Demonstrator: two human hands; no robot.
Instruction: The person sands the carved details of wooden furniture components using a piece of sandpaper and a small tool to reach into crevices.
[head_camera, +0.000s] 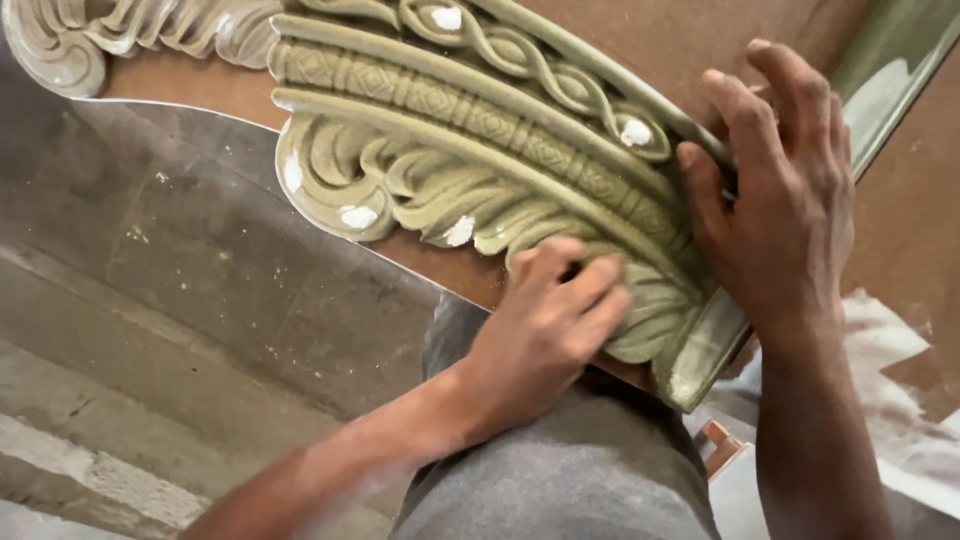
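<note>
Two hands, left hand and right hand, flat on carved moulding slanting upper-left to lower-right.

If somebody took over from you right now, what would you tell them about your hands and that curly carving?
Left hand: fingers curled and pressed on the carved leaf part near the lower end of the green carved moulding.
Right hand: flat against the moulding's right end, steadying it.
The moulding sits on a brown board, over the lap.
White filler spots dot the carving; whether they are rubbed smooth cannot be told.

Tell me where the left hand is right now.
Head view, lower centre: the left hand presses on the carved moulding's leafy lower edge, beside the right hand.
</note>
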